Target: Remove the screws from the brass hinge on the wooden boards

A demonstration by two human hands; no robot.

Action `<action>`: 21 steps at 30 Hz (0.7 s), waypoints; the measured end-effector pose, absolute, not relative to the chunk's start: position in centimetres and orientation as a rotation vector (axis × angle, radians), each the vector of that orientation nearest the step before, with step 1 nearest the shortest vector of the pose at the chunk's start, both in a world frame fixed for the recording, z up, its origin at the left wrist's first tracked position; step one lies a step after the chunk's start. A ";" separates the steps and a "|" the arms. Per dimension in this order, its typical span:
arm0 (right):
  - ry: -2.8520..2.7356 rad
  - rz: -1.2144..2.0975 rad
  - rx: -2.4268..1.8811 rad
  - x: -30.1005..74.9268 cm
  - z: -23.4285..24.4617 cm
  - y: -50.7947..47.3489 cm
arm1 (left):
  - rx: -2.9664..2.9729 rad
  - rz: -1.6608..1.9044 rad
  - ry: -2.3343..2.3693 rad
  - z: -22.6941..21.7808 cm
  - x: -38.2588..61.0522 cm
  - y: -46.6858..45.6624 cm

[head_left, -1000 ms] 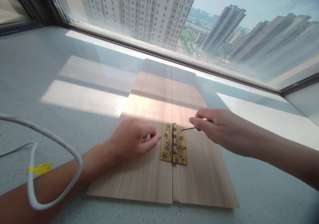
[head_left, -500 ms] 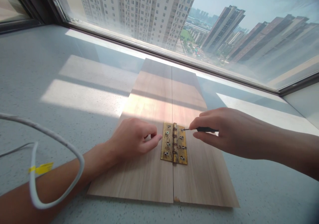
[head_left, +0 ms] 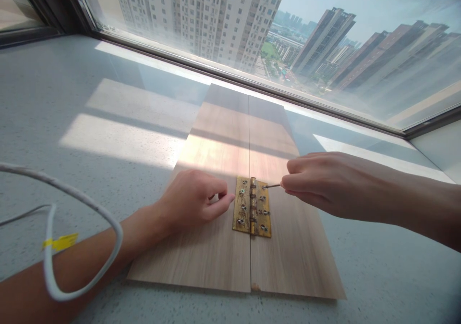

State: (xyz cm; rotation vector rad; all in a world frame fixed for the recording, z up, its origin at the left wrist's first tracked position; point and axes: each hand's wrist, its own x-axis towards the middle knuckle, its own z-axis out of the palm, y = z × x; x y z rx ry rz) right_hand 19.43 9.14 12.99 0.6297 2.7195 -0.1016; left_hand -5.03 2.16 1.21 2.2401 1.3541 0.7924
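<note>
Brass hinge (head_left: 251,207) at frame centre spans two boards (head_left: 216,208); left hand (head_left: 190,199), fingers curled together, touches its edge, right hand (head_left: 320,182) pinches screwdriver (head_left: 272,186) on upper-right screw (head_left: 264,187).

Left hand (head_left: 190,199): bare, ungloved.
Left forearm (head_left: 90,256): bare as far as the picture's lower edge.
Cable (head_left: 91,208): white round cord looping over the left forearm; it may belong to the worn camera, but its ends run out of view.
Tag (head_left: 59,242): small yellow label on the cord.
Right hand (head_left: 320,182): bare, ungloved.
Right forearm (head_left: 414,208): bare to the picture's right edge.
</note>
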 end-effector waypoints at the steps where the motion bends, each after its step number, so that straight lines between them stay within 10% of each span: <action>1: 2.727 -0.109 0.615 19.4 13.1 9.1 | 2.240 0.795 1.357 1.2 -5.0 2.2; 9: 2.529 -0.104 1.413 18.6 12.3 8.2 | 2.239 0.789 1.351 1.2 -5.0 2.1; 21: 2.725 0.133 0.508 19.9 12.8 8.9 | 2.238 0.787 1.364 1.1 -5.0 2.2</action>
